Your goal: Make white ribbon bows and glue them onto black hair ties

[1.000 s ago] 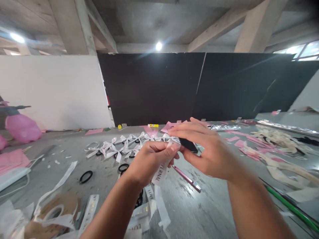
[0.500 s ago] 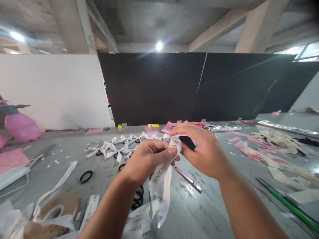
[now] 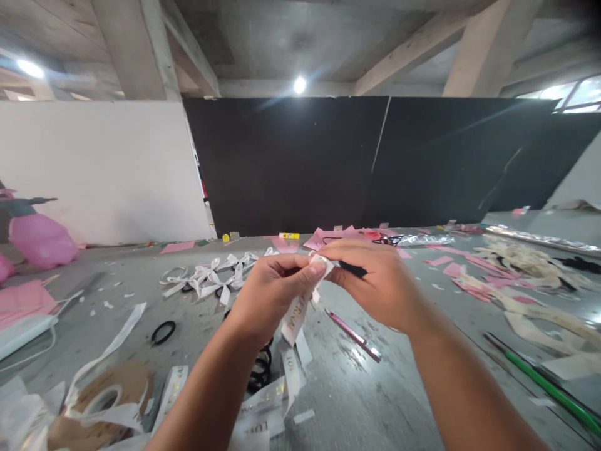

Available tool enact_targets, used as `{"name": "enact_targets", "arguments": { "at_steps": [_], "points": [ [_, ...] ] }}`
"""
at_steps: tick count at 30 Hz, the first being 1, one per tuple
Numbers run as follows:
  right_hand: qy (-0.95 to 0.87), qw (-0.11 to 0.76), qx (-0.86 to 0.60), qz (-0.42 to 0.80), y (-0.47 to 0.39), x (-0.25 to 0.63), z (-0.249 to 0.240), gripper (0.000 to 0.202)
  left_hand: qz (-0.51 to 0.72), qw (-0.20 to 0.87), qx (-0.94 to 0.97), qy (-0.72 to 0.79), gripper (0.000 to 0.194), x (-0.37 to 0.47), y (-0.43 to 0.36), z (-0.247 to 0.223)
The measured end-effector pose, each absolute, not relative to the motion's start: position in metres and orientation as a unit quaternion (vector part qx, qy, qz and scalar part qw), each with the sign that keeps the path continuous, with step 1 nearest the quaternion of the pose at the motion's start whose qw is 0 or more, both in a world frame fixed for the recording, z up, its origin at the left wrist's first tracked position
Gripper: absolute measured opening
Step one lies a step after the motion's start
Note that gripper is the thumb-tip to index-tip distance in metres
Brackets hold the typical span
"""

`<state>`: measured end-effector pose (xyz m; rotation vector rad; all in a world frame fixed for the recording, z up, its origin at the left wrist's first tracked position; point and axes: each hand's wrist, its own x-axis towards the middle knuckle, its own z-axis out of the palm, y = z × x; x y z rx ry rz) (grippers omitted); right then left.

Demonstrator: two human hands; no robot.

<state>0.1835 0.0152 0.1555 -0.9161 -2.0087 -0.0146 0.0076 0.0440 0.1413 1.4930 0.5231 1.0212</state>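
Observation:
My left hand (image 3: pixel 277 291) pinches a white ribbon (image 3: pixel 295 316) with gold lettering, its thumb pressed on a loop of it. A short tail of the ribbon hangs below the fingers. My right hand (image 3: pixel 370 279) is curled against the ribbon's right side, with its fingertips meeting those of my left hand. Whether it grips the ribbon is hidden. Several tied white bows (image 3: pixel 218 279) lie on the grey table behind my left hand. Under my left wrist are black hair ties (image 3: pixel 260 369) and loose printed ribbon pieces (image 3: pixel 265 401).
A pink metallic tool (image 3: pixel 354 336) lies right of the hands. At the lower left is a ribbon roll (image 3: pixel 134 382); a lone black ring (image 3: pixel 163 332) sits above it. Pink scraps, cream ribbons (image 3: pixel 530 319) and a green-handled tool (image 3: pixel 549 391) are on the right. A dark panel (image 3: pixel 291 169) stands behind.
The long ribbon tails below my left hand have parted from the held piece, leaving it short, and a cut piece rests on the table. Both hands have drawn slightly closer together.

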Motion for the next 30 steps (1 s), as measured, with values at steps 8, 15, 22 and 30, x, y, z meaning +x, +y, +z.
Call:
{"name": "enact_targets", "arguments": {
  "at_steps": [8,15,22,30],
  "points": [
    [-0.753,0.519,-0.388,-0.116,0.0191,0.1840,0.1526,0.031,0.440,0.581,0.642,0.239,0.014,0.0047,0.0478,0.1425],
    [-0.699,0.571,-0.410,-0.129,0.0172,0.1855,0.1556,0.030,0.369,0.638,0.636,0.229,0.027,0.0043,0.0457,0.1426],
    [-0.705,0.556,-0.410,-0.158,0.0180,0.1865,0.1546,0.030,0.396,0.539,0.697,0.258,0.023,0.0064,0.0416,0.1475],
    [-0.693,0.531,-0.485,-0.057,0.0188,0.1865,0.1537,0.037,0.448,0.427,0.723,0.305,0.020,0.0118,0.0440,0.1437]
  ]
}}
